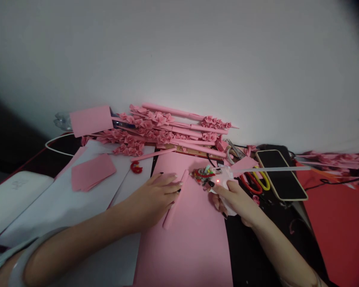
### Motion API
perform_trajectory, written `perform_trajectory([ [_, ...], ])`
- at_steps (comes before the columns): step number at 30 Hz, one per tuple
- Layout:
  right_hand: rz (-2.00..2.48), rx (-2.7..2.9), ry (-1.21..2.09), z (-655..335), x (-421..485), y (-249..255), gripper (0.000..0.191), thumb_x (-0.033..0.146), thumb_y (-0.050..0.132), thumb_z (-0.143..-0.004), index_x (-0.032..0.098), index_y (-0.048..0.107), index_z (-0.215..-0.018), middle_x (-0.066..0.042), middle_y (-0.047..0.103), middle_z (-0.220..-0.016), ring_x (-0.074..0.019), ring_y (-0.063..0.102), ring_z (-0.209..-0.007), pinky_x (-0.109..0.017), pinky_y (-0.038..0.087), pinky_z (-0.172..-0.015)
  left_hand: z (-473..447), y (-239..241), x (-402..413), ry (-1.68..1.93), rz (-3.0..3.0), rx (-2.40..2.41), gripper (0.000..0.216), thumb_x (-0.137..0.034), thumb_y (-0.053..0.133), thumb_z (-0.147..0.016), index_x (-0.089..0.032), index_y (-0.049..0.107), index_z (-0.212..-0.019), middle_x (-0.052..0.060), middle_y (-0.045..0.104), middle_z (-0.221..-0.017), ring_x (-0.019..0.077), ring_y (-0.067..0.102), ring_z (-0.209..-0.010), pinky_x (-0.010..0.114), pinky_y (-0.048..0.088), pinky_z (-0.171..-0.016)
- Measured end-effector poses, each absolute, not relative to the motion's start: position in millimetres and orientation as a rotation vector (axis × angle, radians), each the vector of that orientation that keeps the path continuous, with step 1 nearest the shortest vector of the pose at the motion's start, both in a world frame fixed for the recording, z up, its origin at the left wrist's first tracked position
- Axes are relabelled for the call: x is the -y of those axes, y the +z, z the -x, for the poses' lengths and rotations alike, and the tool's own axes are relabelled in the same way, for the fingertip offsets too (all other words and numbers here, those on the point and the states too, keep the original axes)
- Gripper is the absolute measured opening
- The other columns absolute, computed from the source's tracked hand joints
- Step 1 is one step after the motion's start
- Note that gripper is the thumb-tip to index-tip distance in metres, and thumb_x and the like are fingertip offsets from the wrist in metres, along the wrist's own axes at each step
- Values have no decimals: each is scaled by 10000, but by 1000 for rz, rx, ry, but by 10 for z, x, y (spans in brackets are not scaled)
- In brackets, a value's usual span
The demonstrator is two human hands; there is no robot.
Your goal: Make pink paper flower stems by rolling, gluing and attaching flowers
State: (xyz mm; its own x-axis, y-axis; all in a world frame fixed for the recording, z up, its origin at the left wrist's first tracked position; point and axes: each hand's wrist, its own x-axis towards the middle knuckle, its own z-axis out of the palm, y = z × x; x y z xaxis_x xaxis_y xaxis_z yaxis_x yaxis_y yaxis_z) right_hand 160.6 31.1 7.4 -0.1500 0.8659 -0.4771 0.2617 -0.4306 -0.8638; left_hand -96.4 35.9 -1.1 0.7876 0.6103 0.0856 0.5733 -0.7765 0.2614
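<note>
A pink sheet of paper [197,247] lies in front of me, with a rolled pink paper tube [171,215] slanting across it. My left hand [157,195] lies flat with its fingers stretched out, their tips touching the tube's left side. To the right, my right hand [231,197] is closed around a white hot glue gun [225,175]. A red light glows on the gun, and a long clear glue stick [272,169] sticks out of its back. The gun's nozzle end, caked with colourful residue [202,174], points left near the tube's upper end.
Finished pink paper flower stems [158,127] are piled against the wall. Pink paper pieces [92,171] rest on white sheets [107,211] at left, beside a white box-like object [20,195]. Scissors [261,179], a phone [279,171] and red paper [338,227] lie at right.
</note>
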Motion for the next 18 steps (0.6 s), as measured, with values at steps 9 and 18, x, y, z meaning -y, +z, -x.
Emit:
perform_trajectory([
  [9,1647,1232,1700,-1648,-273,113,330,482,577,-788,158,547,-731,31,552,-488,-71,435,-327,-175,330,-304,976,-49,-369,242,-2815,-908,276,-189,449,-926,-232,598,-1154,0,597,-1286,237,355,-1343,412,238,-1092],
  [18,1632,1261,1681,-1642,-277,126,325,467,573,-800,155,541,-718,31,543,-480,-65,419,-318,-179,318,-308,967,-7,-360,234,-2808,-904,291,-165,434,-925,-216,594,-1163,21,599,-1280,244,354,-1341,423,241,-1086],
])
